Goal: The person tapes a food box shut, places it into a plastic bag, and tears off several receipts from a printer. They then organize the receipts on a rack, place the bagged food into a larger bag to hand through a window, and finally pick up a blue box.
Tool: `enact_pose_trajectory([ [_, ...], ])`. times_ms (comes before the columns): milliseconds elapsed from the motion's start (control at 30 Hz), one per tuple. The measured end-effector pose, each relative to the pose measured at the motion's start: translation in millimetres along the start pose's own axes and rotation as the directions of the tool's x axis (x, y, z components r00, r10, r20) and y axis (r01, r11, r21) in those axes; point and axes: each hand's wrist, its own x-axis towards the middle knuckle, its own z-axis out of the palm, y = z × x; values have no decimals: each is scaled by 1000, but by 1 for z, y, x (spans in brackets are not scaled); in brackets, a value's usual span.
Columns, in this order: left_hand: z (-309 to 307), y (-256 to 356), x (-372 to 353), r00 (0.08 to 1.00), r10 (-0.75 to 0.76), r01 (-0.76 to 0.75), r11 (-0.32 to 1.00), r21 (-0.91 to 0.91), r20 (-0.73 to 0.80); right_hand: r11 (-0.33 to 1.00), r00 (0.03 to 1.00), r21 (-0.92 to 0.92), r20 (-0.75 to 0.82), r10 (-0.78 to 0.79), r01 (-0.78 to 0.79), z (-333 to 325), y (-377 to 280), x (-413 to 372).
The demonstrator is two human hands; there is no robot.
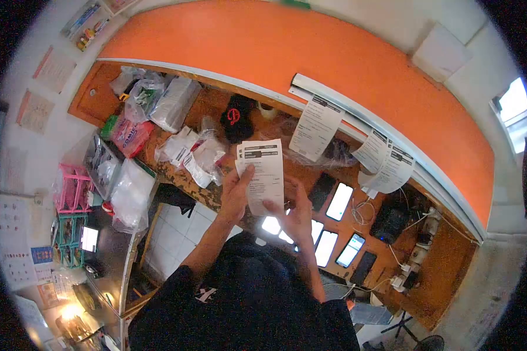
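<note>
A small stack of printed paper slips (264,181) is held up over the wooden desk (216,108). On its left edge, my left hand (235,192) grips the slips with the thumb on top. At the lower right of the stack, my right hand (293,212) is closed on the same slips, its thumb near the bottom edge. Several phones with lit screens, one of them a white-screened phone (339,202), lie to the right of and below my right hand. A black cap with a red letter (235,119) sits beyond the slips.
More slips (316,128) hang from a rail at the back. Plastic-wrapped packages (175,104) and bags lie at the left. A power strip (417,254) with cables runs along the right. A pink basket (74,188) stands at far left.
</note>
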Motion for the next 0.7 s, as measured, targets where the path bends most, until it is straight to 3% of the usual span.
enact_pose_trajectory([
  [100,-1,18,5,999,27,-28,999,-44,-25,1000,992,10,126,-12,10,7,36,-20],
  [233,-8,45,11,999,45,-43,995,-88,20,977,958,99,238,162,-190,7,54,-45],
  [367,-14,58,13,1000,-2,0,990,-144,-16,979,936,18,296,188,-203,-5,65,-54],
  [400,-16,58,14,1000,-9,11,984,-180,12,980,938,-103,288,192,-169,-12,64,-53],
  [433,-18,58,14,999,-14,22,976,-215,40,960,943,-205,233,236,-190,-19,60,-49],
  [500,-19,61,11,999,-3,10,979,-202,34,987,999,-158,-31,31,-35,-27,59,-41],
  [567,-16,65,8,999,5,3,982,-189,39,989,980,-115,-185,72,-94,-35,37,-27],
  [700,-13,67,0,1000,12,-9,989,-150,16,999,983,45,-183,4,5,-28,-12,1],
])
